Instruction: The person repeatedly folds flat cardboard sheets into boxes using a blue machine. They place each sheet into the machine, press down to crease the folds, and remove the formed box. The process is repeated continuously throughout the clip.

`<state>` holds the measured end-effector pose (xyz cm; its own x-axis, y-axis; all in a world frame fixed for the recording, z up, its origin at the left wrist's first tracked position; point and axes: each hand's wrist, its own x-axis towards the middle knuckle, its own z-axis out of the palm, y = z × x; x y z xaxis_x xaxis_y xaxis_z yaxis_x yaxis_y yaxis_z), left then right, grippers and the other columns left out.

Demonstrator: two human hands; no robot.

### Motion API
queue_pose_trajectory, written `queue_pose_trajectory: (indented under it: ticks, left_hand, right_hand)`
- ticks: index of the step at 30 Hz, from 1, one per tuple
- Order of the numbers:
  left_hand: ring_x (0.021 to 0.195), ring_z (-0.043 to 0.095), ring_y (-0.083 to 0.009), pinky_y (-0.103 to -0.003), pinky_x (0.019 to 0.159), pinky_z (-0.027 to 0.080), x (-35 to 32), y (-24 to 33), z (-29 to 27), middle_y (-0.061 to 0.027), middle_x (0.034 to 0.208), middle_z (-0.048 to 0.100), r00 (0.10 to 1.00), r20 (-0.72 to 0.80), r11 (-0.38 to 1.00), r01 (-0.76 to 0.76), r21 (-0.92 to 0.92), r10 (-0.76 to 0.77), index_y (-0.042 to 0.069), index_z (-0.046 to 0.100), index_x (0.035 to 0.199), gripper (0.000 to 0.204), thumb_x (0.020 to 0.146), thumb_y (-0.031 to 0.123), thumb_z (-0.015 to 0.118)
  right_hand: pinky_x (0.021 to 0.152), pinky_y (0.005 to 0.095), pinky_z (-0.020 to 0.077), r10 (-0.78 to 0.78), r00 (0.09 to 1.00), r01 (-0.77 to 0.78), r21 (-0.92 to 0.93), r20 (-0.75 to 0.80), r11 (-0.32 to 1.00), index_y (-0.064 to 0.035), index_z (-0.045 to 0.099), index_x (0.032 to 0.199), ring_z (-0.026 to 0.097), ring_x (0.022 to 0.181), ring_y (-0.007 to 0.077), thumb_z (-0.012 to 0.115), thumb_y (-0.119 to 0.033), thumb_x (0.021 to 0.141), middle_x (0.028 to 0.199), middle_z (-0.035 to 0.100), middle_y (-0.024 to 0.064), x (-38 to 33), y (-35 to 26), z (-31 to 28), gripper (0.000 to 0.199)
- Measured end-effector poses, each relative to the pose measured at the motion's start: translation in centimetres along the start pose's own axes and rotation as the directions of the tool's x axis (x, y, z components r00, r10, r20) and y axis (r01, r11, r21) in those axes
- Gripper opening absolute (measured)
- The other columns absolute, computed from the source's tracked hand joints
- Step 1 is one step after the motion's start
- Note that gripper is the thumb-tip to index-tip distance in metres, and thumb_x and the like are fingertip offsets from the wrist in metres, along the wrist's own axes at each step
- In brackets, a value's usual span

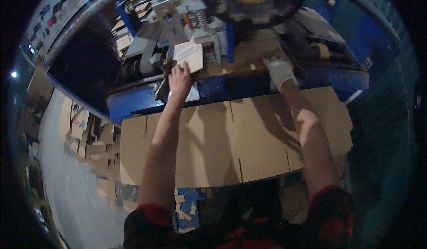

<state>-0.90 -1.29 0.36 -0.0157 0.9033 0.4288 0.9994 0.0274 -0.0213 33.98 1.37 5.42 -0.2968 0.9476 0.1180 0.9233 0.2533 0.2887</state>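
Left hand (pixel 179 77) touches cardboard sheet (pixel 231 137), long axis left-right.

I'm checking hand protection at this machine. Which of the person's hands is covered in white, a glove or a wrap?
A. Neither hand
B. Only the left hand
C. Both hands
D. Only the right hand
D. The right hand, resting at the machine's edge beyond the flat cardboard sheet, is covered in white, while the left hand is bare, its fingers at a small pale card.
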Motion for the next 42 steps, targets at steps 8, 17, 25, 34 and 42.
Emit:
queue_pose_trajectory:
  ticks: [8,17,25,34,42]
  left_hand:
    - [0.120,0.050,-0.0308,-0.042,0.101,0.037,-16.1,-5.5,-4.1,-0.0130,0.124,0.058,0.999,0.006,0.920,0.036,-0.390,-0.036,0.011,0.053,0.127,0.044,0.084,0.018,0.063]
    - [0.129,0.035,-0.0403,-0.049,0.102,0.034,-37.1,-20.5,-9.2,-0.0222,0.141,0.039,0.679,0.395,0.770,0.623,0.136,-0.619,-0.001,0.039,0.137,0.096,0.072,0.066,0.063]
    - [0.129,0.032,-0.0457,-0.052,0.106,0.027,-36.5,-22.6,-9.4,-0.0311,0.138,0.036,0.518,0.458,0.624,0.773,0.110,-0.723,-0.003,0.037,0.137,0.111,0.059,0.069,0.071]
    - [0.120,0.042,-0.0391,-0.048,0.101,0.034,-36.9,-21.6,-11.5,-0.0227,0.123,0.047,0.536,0.274,0.600,0.745,0.290,-0.798,-0.002,0.052,0.114,0.088,0.058,0.060,0.080]
    - [0.104,0.056,-0.0256,-0.041,0.091,0.045,-40.0,-22.2,-14.4,-0.0132,0.111,0.059,0.714,0.102,0.043,0.182,-0.982,-0.692,0.003,0.053,0.118,0.039,0.088,0.024,0.066]
  right_hand:
    - [0.093,0.0424,0.0436,0.224,0.929,-0.058,0.481,-0.296,0.875,-0.0041,0.046,0.133,0.054,0.108,0.0401,0.061,-0.017,0.085,0.123,0.055,0.0217,-16.3,4.8,2.1,0.051]
    - [0.106,0.0563,0.0256,0.427,0.901,-0.419,0.092,-0.081,0.903,-0.0067,0.033,0.141,0.037,0.129,0.0395,0.064,-0.043,0.082,0.141,0.038,0.0221,-38.0,4.2,5.6,0.076]
    - [0.101,0.0412,0.0395,0.857,0.328,-0.285,0.907,0.397,-0.311,0.0038,0.041,0.133,0.052,0.113,0.0305,0.064,-0.031,0.088,0.123,0.054,0.0153,-46.1,5.4,12.0,0.061]
    - [0.095,0.0354,0.0431,0.952,0.306,-0.014,0.999,-0.023,0.029,-0.0016,0.037,0.138,0.052,0.111,0.0212,0.056,-0.005,0.090,0.130,0.048,0.0114,-42.3,0.7,-0.5,0.052]
    - [0.102,0.0364,0.0377,0.940,0.283,-0.009,0.980,0.191,-0.197,-0.0004,0.009,0.146,0.046,0.119,0.0226,0.063,-0.010,0.088,0.136,0.043,0.0140,-40.9,2.0,2.8,0.080]
